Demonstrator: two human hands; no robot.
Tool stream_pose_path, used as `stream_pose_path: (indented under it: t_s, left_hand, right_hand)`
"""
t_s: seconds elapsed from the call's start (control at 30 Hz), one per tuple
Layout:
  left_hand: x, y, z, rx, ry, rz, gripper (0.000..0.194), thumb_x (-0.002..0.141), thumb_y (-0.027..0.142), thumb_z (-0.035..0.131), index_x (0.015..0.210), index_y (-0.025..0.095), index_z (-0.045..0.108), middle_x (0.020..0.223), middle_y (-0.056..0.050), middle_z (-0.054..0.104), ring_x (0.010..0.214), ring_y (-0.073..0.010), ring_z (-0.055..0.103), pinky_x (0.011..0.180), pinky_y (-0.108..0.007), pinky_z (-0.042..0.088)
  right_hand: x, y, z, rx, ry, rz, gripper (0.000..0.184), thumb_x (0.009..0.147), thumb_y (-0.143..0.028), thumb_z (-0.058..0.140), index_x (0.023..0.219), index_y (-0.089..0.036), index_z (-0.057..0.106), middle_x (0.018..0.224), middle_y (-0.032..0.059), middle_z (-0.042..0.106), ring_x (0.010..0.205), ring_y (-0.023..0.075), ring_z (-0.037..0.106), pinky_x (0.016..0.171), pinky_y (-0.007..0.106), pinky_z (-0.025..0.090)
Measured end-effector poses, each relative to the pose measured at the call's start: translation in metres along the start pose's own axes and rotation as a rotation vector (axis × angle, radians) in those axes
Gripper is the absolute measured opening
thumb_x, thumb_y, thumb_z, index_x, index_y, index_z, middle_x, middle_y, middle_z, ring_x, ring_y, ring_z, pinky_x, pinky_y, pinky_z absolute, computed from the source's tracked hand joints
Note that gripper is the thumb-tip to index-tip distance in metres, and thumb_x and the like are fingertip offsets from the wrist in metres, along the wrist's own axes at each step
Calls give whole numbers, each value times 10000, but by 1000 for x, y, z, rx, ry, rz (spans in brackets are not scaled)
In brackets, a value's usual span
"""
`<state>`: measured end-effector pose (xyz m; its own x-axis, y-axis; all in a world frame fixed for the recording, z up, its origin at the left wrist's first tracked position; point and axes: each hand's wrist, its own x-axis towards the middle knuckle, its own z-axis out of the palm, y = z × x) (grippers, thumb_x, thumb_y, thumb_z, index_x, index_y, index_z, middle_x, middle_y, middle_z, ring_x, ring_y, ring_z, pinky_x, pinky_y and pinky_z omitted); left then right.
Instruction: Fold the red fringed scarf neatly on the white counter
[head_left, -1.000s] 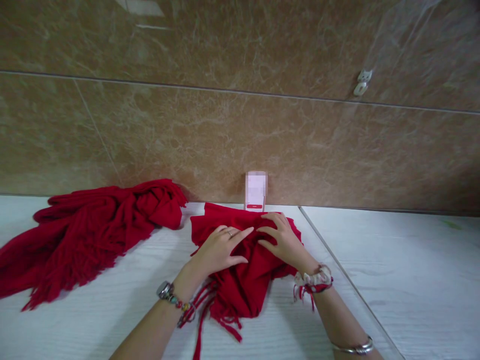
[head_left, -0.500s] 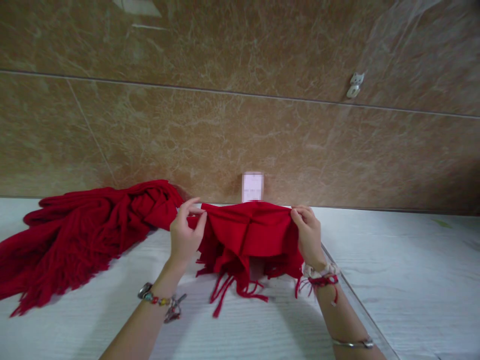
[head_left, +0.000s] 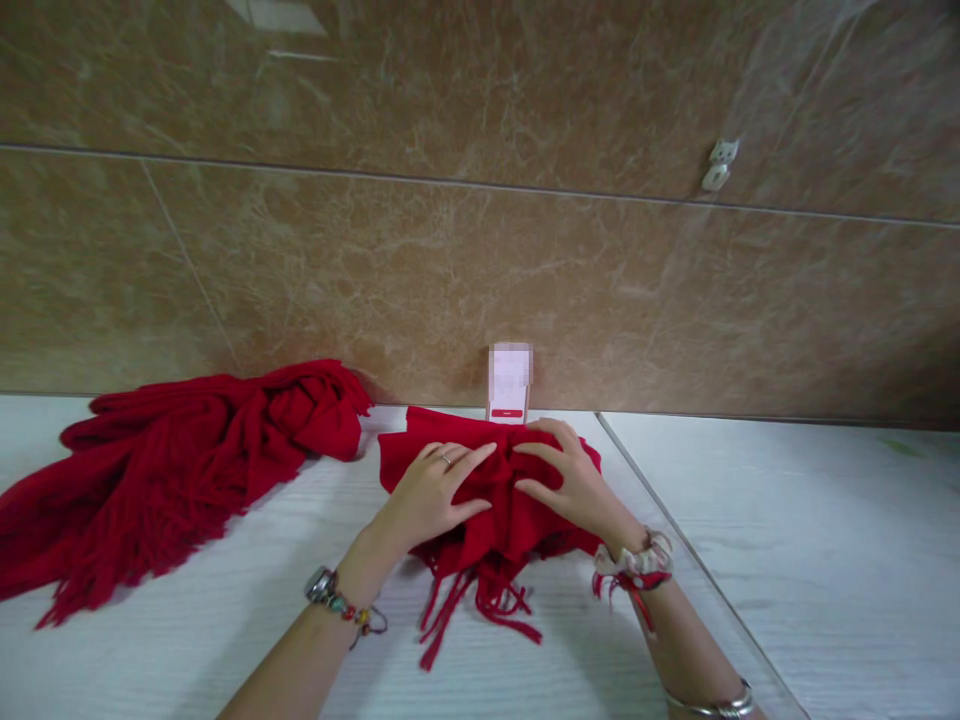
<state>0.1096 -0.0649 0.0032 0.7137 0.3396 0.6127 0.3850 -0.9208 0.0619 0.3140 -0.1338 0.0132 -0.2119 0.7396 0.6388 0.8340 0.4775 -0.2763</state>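
A folded red fringed scarf (head_left: 487, 520) lies on the white table (head_left: 187, 640) in front of me. My left hand (head_left: 435, 492) rests flat on its left half, fingers stretched toward the middle. My right hand (head_left: 562, 482) lies flat on its right half, fingers spread and pointing left. The fingertips of both hands nearly meet over the scarf's centre. Red fringe hangs out from under the fold toward me.
A second red fringed scarf (head_left: 172, 470) lies bunched at the left of the table. A phone (head_left: 510, 385) leans upright against the brown marble wall (head_left: 480, 250) just behind the folded scarf. A seam (head_left: 675, 540) runs diagonally across the table on the right.
Half a second ago both hands pinched the scarf's top edge and held it up. Now the scarf is laid down folded and both hands press flat on it.
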Motion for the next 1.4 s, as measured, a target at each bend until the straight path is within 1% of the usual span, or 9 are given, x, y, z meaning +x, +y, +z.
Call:
stream_pose_path:
  t_s: [0.17,0.3,0.43,0.57,0.73,0.9,1.07,1.27,1.4]
  left_hand:
    - [0,-5,6,-34,103,-66,432,767,108,470,1182,223,432,784,-1,625,760,-163,555,782,-340,420]
    - [1,-8,-2,-212,322,-270,354,762,128,457,1101,222,499,780,3,630,779,-157,566,814,-335,411]
    - [2,-21,-7,-561,571,-623,355,726,231,509,1076,177,501,697,12,599,700,-138,577,712,-285,449]
    - [1,-35,2,-626,410,-764,397,681,210,524,1072,152,492,632,22,573,618,-134,575,652,-286,462]
    - [0,-19,2,-134,400,-415,379,731,102,407,1092,179,490,875,-52,583,866,-178,541,819,-358,413]
    - [1,4,-4,-155,39,-53,473,782,264,494,1233,223,359,963,-42,596,899,-177,536,824,-345,413]
    - [0,3,6,-29,-94,-9,583,732,259,594,1256,237,340,989,-47,596,890,-194,535,805,-366,408]
    - [0,-1,7,39,69,49,412,807,144,465,1208,219,407,887,-39,587,835,-174,534,784,-344,419]
    - [-1,0,8,-15,-47,65,530,751,252,581,1233,206,366,895,-32,593,834,-179,536,780,-340,430]
  right_hand:
    - [-1,4,11,34,-38,-23,97,727,-204,575,814,-216,617,1084,73,499,1055,233,420,916,444,353]
    - [2,6,7,201,163,106,98,742,-158,503,727,-217,580,963,54,551,954,200,497,868,402,382]
    - [1,16,-2,449,396,359,91,741,-260,483,705,-208,547,831,36,579,827,189,537,756,348,430]
    - [-2,29,7,435,255,561,136,713,-308,487,693,-190,553,690,21,566,672,185,527,649,348,450]
    - [0,22,11,92,363,365,224,633,-108,441,779,-199,586,858,62,540,849,208,518,805,385,418]
    - [1,3,-7,125,155,108,252,746,-135,440,900,-248,605,1053,56,501,1012,197,472,885,392,388]
    - [-1,5,-5,62,-109,-13,237,684,-216,614,919,-241,624,1135,75,467,1084,247,404,916,457,358]
    - [-4,11,3,-32,-140,-16,346,650,-136,631,980,-232,600,1171,83,436,1105,257,372,928,476,347]
    - [-3,14,7,-34,-101,-6,230,685,-100,574,870,-228,620,1118,77,469,1084,246,394,913,463,364]
